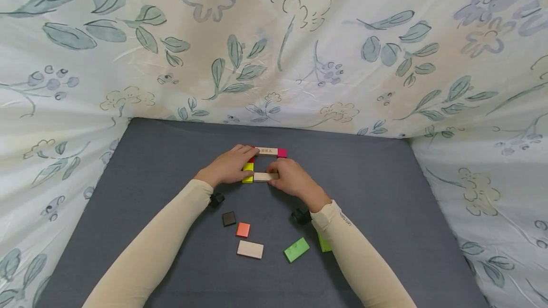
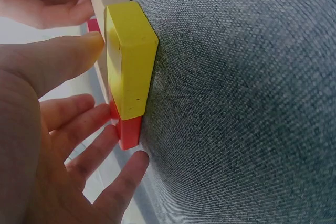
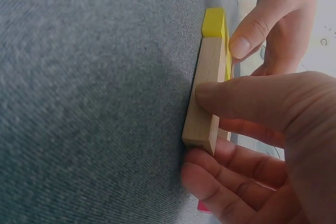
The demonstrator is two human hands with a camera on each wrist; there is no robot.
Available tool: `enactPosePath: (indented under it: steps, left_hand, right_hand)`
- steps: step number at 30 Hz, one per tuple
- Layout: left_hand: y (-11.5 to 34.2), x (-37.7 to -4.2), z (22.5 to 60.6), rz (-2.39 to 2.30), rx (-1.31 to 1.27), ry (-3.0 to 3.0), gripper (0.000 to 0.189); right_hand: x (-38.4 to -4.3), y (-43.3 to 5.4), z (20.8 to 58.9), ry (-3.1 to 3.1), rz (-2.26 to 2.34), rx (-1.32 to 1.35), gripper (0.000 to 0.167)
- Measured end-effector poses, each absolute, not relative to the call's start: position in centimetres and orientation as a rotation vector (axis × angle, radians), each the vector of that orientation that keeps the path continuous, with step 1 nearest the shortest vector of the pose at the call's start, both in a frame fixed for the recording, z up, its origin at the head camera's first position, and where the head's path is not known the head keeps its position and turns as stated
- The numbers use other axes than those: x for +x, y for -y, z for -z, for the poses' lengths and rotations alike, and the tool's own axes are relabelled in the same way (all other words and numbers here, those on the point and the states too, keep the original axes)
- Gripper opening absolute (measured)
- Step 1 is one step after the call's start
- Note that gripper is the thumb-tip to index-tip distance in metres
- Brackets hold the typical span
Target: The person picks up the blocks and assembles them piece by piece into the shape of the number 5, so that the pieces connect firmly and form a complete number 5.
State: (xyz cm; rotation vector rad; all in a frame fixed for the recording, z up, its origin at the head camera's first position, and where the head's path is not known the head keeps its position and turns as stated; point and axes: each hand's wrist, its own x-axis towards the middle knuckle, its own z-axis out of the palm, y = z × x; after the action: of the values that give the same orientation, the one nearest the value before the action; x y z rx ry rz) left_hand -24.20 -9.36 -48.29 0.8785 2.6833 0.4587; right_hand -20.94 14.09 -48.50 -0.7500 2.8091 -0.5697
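My right hand pinches a plain wooden block, its thumb on the near side and fingers at the far side and end. That block lies flat on the grey cloth, one end against a yellow block. Beside the yellow block is my left hand, its thumb at the yellow block and its fingers spread loosely near a red block. Farther back, another wooden block with printed characters lies between the red block and a crimson block. Together they outline a small rectangle.
Nearer me on the grey cloth lie a dark brown square block, an orange square block, a wooden block and a green block. Another green block is partly under my right sleeve. Floral fabric hangs behind.
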Motion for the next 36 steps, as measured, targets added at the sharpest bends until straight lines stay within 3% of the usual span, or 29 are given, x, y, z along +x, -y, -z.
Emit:
enactPosePath:
  steps: [36]
  left_hand:
    - [9.32,-24.33,48.51,-0.407,0.931,-2.702,0.083]
  right_hand:
    - [-20.94,-14.02,48.76,-2.801,0.590,-0.776,0.018]
